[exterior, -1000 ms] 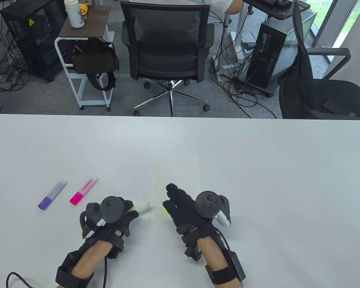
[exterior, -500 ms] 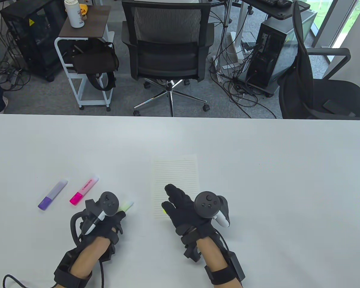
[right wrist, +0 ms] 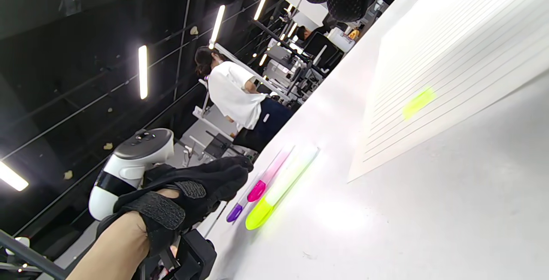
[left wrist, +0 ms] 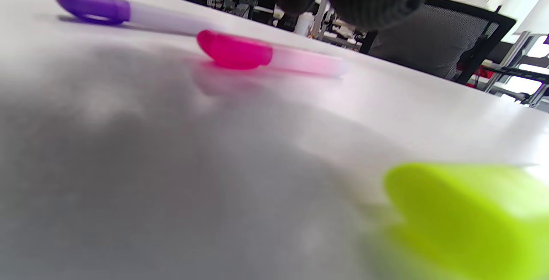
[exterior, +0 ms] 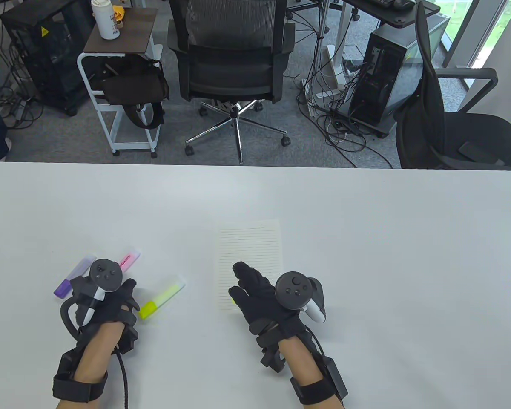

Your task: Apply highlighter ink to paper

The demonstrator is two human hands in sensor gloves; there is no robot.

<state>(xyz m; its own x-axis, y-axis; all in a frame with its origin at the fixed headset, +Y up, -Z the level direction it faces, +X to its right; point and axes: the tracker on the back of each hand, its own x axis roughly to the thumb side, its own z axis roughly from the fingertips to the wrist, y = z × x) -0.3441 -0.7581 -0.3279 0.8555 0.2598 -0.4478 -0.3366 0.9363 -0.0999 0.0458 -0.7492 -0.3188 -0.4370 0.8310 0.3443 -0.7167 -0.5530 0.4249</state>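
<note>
The lined paper (exterior: 249,243) lies at the table's middle and bears a short yellow mark (right wrist: 418,102) near its front left corner. My right hand (exterior: 245,283) rests flat on the paper's front part, fingers spread, holding nothing. The capped yellow highlighter (exterior: 162,297) lies free on the table left of the paper; it also shows in the left wrist view (left wrist: 472,215) and the right wrist view (right wrist: 279,194). My left hand (exterior: 125,300) is just left of it, apart from it and empty.
A purple highlighter (exterior: 73,277) and a pink highlighter (exterior: 130,258) lie beyond my left hand; the tracker partly hides the pink one. Both show in the left wrist view, purple (left wrist: 128,12) and pink (left wrist: 266,55). Office chairs stand past the table's far edge.
My left hand carried the yellow highlighter left, away from the paper, laid it on the table and let go, then drew further left. My right hand stayed on the paper.
</note>
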